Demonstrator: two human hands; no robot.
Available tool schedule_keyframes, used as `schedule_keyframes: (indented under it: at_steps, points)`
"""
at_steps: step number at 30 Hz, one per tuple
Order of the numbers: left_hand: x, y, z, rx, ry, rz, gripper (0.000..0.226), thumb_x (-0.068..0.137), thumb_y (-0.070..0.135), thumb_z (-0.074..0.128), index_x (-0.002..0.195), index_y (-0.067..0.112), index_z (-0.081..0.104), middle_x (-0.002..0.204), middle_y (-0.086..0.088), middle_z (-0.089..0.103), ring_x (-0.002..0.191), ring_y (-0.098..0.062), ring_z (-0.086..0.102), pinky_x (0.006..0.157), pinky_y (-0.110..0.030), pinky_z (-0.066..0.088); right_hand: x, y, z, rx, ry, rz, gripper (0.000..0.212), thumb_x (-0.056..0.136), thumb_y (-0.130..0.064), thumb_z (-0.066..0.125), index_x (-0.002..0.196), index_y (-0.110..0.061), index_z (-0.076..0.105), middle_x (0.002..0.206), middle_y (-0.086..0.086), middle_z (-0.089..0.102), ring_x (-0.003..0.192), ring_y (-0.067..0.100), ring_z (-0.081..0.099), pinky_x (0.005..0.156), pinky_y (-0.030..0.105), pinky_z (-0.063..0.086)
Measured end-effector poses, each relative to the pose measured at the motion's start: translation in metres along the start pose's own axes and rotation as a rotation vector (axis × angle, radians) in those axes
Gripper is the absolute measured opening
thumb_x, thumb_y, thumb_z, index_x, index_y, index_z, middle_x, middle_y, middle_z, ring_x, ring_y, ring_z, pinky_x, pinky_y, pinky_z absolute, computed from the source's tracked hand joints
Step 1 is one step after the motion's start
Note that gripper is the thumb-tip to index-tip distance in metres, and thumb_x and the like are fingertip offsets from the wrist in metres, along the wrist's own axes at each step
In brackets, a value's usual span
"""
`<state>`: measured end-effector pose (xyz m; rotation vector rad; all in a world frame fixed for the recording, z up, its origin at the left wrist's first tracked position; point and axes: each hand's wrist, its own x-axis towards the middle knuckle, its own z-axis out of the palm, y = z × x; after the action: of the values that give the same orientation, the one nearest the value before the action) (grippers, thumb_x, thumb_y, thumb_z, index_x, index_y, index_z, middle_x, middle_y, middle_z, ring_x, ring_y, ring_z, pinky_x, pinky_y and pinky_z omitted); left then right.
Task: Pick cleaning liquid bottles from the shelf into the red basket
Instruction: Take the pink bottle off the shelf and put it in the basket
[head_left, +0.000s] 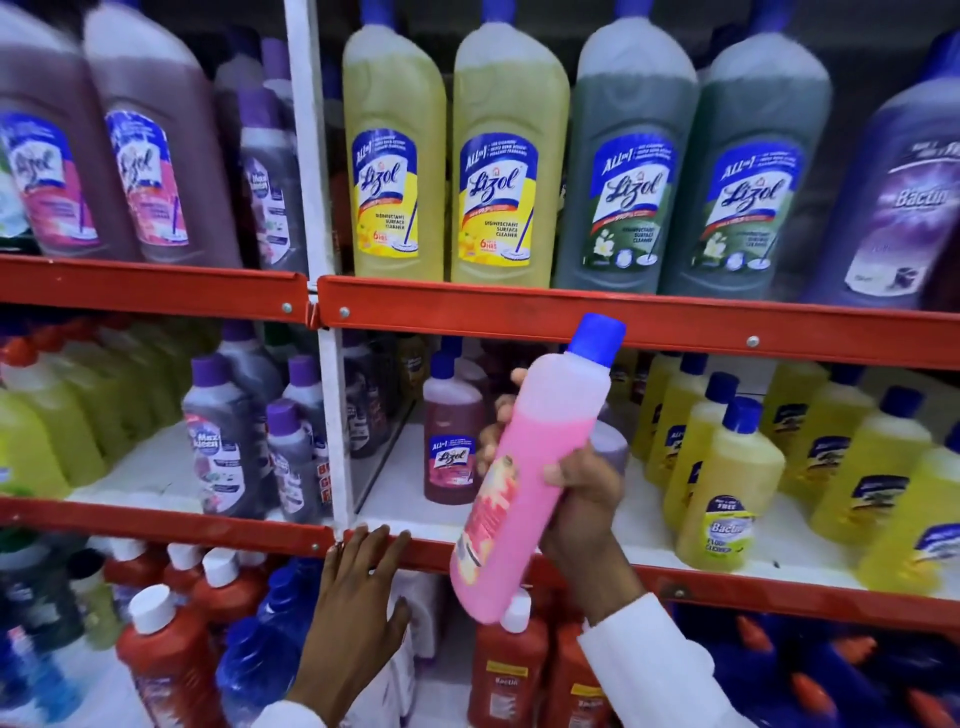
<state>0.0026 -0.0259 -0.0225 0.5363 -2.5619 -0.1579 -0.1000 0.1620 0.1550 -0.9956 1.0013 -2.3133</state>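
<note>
A pink cleaning liquid bottle (524, 467) with a blue cap is held tilted in front of the middle shelf (649, 530), cap up and to the right. My right hand (576, 493) is wrapped around its middle. My left hand (358, 587) hangs open, fingers spread, with the fingertips at the red front edge of that shelf (208, 525). A dark red bottle (452, 441) stands alone on the white shelf just behind the pink one. The red basket is out of view.
Large yellow bottles (447, 161) and green bottles (691, 171) fill the top shelf. Small yellow bottles (727, 488) crowd the middle shelf at right, purple-capped ones (234, 447) at left. Red bottles (161, 660) stand below. A white upright (322, 260) divides the bays.
</note>
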Motion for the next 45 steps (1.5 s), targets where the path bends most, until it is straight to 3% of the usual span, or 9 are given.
schedule_keyframes:
  at_steps: [5, 9, 15, 20, 25, 29, 35, 40, 45]
  points:
    - [0.0, 0.005, -0.003, 0.038, 0.007, 0.007, 0.07, 0.074, 0.031, 0.07, 0.139, 0.024, 0.042, 0.142, -0.006, 0.051, 0.138, -0.031, 0.038, 0.112, -0.055, 0.031, -0.011, -0.003, 0.011, -0.603, 0.341, -0.321, 0.08, 0.059, -0.02, 0.088, 0.125, -0.032, 0.044, 0.107, -0.004, 0.062, 0.088, 0.006, 0.066, 0.066, 0.023, 0.057]
    - [-0.002, 0.012, -0.009, 0.033, -0.022, -0.007, 0.08, 0.071, 0.04, 0.07, 0.142, 0.025, 0.036, 0.147, -0.007, 0.044, 0.142, -0.032, 0.031, 0.115, -0.059, 0.024, -0.021, -0.007, 0.004, -0.751, 0.381, -0.379, 0.087, 0.063, -0.019, 0.094, 0.13, -0.025, 0.04, 0.117, -0.022, 0.049, 0.099, -0.017, 0.053, 0.071, 0.002, 0.046]
    - [-0.021, 0.063, -0.037, -0.368, -0.07, 0.02, 0.098, 0.063, 0.052, 0.075, 0.145, 0.029, 0.026, 0.154, 0.001, 0.026, 0.143, -0.017, 0.024, 0.116, -0.043, 0.03, -0.048, -0.013, -0.03, -0.778, 0.263, -0.174, 0.088, 0.06, -0.047, 0.09, 0.128, -0.045, 0.035, 0.125, -0.021, 0.052, 0.111, 0.0, 0.06, 0.085, 0.02, 0.054]
    - [-0.037, 0.144, -0.042, -0.773, -0.121, 0.122, 0.083, 0.065, 0.032, 0.089, 0.135, 0.024, 0.045, 0.134, 0.005, 0.055, 0.126, -0.01, 0.05, 0.101, -0.029, 0.044, -0.099, -0.003, -0.073, -0.775, 0.216, 0.005, 0.089, 0.063, -0.048, 0.086, 0.134, -0.034, 0.035, 0.131, -0.007, 0.058, 0.117, 0.012, 0.062, 0.097, 0.041, 0.056]
    - [-0.072, 0.193, 0.004, -1.036, -0.178, -0.106, 0.048, 0.064, 0.019, 0.089, 0.104, 0.027, 0.065, 0.093, 0.02, 0.074, 0.085, 0.0, 0.069, 0.073, -0.016, 0.051, -0.158, 0.017, -0.123, -0.793, 0.197, 0.137, 0.073, 0.072, -0.043, 0.079, 0.131, -0.039, 0.035, 0.134, -0.011, 0.054, 0.125, 0.009, 0.056, 0.104, 0.033, 0.049]
    - [-0.108, 0.208, 0.066, -0.963, -0.287, -0.24, 0.048, 0.059, 0.032, 0.084, 0.103, 0.02, 0.068, 0.086, 0.03, 0.069, 0.082, 0.012, 0.066, 0.071, -0.005, 0.047, -0.203, 0.031, -0.179, -0.97, 0.132, 0.259, 0.071, 0.073, -0.044, 0.08, 0.133, -0.02, 0.05, 0.13, 0.001, 0.06, 0.12, 0.015, 0.059, 0.101, 0.031, 0.048]
    - [-0.155, 0.22, 0.168, -0.819, -0.569, -0.399, 0.057, 0.056, 0.019, 0.09, 0.107, 0.003, 0.068, 0.099, 0.003, 0.073, 0.09, -0.001, 0.064, 0.082, -0.004, 0.042, -0.253, 0.072, -0.258, -1.273, 0.065, 0.512, 0.066, 0.052, -0.041, 0.085, 0.115, -0.026, 0.071, 0.109, -0.003, 0.078, 0.094, 0.012, 0.071, 0.086, 0.028, 0.055]
    - [-0.176, 0.233, 0.219, -0.656, -0.734, -0.63, 0.047, 0.074, 0.004, 0.075, 0.118, -0.003, 0.059, 0.115, -0.022, 0.066, 0.107, -0.028, 0.062, 0.09, -0.032, 0.047, -0.29, 0.128, -0.305, -1.175, 0.075, 0.719, 0.057, 0.054, -0.031, 0.082, 0.109, -0.023, 0.074, 0.104, -0.002, 0.079, 0.092, 0.012, 0.073, 0.084, 0.035, 0.057]
    - [-0.195, 0.236, 0.24, -0.668, -0.71, -0.768, 0.021, 0.071, -0.008, 0.069, 0.083, 0.009, 0.069, 0.071, 0.001, 0.062, 0.062, 0.007, 0.058, 0.067, -0.025, 0.042, -0.311, 0.16, -0.327, -1.119, 0.058, 0.758, 0.048, 0.059, -0.015, 0.084, 0.105, -0.023, 0.076, 0.1, -0.004, 0.08, 0.092, 0.0, 0.07, 0.081, 0.014, 0.05]
